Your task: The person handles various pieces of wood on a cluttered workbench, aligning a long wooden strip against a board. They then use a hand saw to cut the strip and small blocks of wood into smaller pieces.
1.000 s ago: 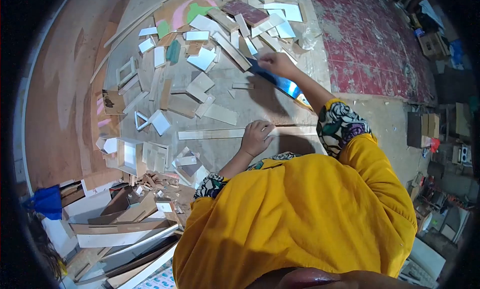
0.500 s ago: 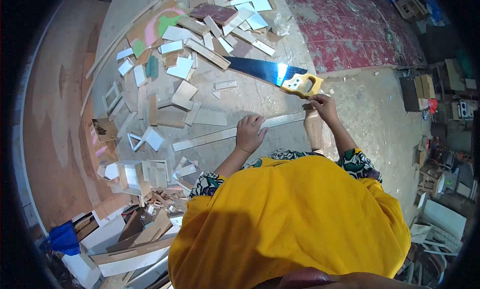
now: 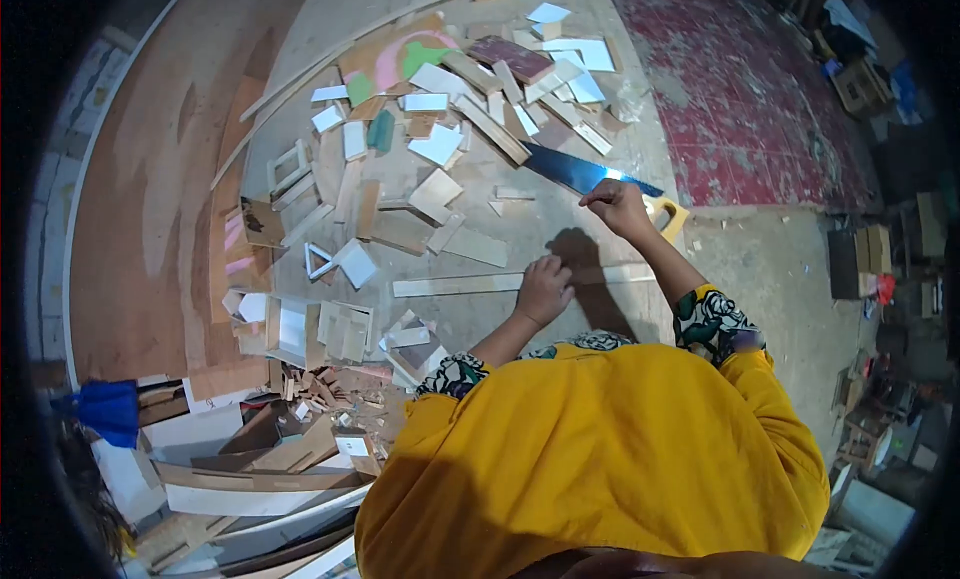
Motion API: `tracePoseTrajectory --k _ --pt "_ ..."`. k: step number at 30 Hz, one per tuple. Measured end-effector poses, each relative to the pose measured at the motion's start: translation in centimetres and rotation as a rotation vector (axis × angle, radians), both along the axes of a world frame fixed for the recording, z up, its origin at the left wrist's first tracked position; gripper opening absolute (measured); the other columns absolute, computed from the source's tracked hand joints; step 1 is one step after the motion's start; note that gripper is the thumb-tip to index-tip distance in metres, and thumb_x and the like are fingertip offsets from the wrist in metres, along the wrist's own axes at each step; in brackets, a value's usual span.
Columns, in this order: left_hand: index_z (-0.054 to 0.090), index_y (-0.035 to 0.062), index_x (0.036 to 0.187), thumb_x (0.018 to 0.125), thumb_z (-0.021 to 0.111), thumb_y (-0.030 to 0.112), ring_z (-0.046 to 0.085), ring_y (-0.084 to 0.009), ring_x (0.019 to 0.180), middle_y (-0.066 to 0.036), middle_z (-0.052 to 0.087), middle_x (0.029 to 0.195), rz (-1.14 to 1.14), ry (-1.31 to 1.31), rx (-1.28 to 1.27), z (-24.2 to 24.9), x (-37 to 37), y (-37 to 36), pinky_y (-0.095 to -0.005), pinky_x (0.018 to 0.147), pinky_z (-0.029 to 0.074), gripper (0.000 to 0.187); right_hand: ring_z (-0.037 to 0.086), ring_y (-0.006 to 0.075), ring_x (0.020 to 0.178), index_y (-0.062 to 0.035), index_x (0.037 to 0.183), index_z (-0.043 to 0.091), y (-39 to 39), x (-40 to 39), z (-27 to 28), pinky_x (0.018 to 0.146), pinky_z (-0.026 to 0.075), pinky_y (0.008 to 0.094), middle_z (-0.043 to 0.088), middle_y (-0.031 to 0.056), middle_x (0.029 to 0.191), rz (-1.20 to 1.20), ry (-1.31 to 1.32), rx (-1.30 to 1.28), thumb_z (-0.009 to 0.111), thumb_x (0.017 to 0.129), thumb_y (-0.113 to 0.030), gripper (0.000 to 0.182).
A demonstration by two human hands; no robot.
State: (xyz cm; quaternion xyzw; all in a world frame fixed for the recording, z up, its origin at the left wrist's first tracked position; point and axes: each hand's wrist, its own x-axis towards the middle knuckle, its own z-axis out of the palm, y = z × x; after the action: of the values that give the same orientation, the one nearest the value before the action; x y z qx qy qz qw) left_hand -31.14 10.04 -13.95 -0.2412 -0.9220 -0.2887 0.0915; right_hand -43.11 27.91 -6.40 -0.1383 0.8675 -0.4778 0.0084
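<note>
A long, narrow wooden strip [image 3: 455,285] lies flat across the work surface, close to my body. My left hand [image 3: 546,291] rests over its middle, fingers curled on it and hiding that part. My right hand [image 3: 617,207] is raised above the surface, clear of the strip, with thumb and fingers pinched together; whatever may be between them is too small to make out. Behind the right hand lies a handsaw with a blue-tinted blade [image 3: 562,167] and a yellow handle [image 3: 668,217], which the hand and wrist partly cover.
Scattered wood offcuts [image 3: 436,195] and white-faced pieces [image 3: 437,144] spread over the left and far side. Small box-like frames [image 3: 346,331] stand at the near left. A large wooden board [image 3: 170,179] runs along the left, above piled scrap boards [image 3: 260,489]. Red flooring [image 3: 740,99] lies beyond.
My right hand has left the strip's right end and moved up and left, over the saw. My left hand stays on the strip, its fingers more curled. The whole view has shifted.
</note>
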Motion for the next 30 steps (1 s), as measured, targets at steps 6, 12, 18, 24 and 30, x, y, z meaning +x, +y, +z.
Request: tracePoseTrajectory --k 6,12,18,24,30 --pt "0.059 0.0098 0.096 0.069 0.064 0.027 0.048 -0.0277 0.092 -0.008 0.053 0.091 -0.031 -0.147 -0.112 0.4 -0.1 -0.1 -0.0418 0.078 0.04 0.032 0.061 0.0191 0.065 -0.0044 0.075 0.069 -4.5 -5.5 2.3 0.061 0.048 0.0288 0.062 0.0102 0.073 0.114 0.04 -0.054 0.065 0.066 -0.002 0.01" --pt "0.058 0.0079 0.103 0.073 0.063 0.025 0.049 -0.0289 0.099 -0.009 0.053 0.104 -0.012 -0.096 0.083 0.4 -0.2 -0.2 -0.0404 0.083 0.039 0.035 0.063 0.0223 0.067 -0.0065 0.074 0.07 -7.8 -12.2 0.8 0.063 0.049 0.03 0.064 0.0117 0.076 0.152 0.106 0.017 0.066 0.065 -0.005 0.01" --pt "0.056 0.0136 0.11 0.076 0.055 0.026 0.048 -0.0268 0.1 -0.007 0.05 0.112 -0.092 -0.161 0.029 -1.1 -0.3 -0.4 -0.0398 0.085 0.039 0.036 0.063 0.0159 0.067 -0.0061 0.08 0.071 -11.2 -18.4 -1.2 0.064 0.049 0.0277 0.067 0.0103 0.075 0.138 -0.072 0.036 0.066 0.069 -0.006 0.012" --pt "0.057 0.0147 0.101 0.077 0.051 0.028 0.048 -0.0256 0.1 -0.002 0.054 0.103 -0.077 -0.075 -0.134 -2.0 -0.7 0.5 -0.0428 0.083 0.041 0.028 0.063 0.0224 0.066 -0.0135 0.075 0.072 -16.1 -23.0 -2.4 0.063 0.049 0.0303 0.066 0.0106 0.073 0.159 -0.006 0.136 0.066 0.064 -0.02 0.014" --pt "0.053 0.0141 0.11 0.078 0.049 0.028 0.045 -0.0246 0.105 -0.004 0.049 0.111 -0.177 -0.016 -0.103 -9.7 1.3 2.1 -0.0443 0.087 0.038 0.036 0.062 0.0215 0.068 -0.0114 0.077 0.072 -21.2 -27.1 -2.7 0.064 0.048 0.0296 0.066 0.0103 0.079 0.149 0.094 0.118 0.066 0.065 -0.014 0.014"
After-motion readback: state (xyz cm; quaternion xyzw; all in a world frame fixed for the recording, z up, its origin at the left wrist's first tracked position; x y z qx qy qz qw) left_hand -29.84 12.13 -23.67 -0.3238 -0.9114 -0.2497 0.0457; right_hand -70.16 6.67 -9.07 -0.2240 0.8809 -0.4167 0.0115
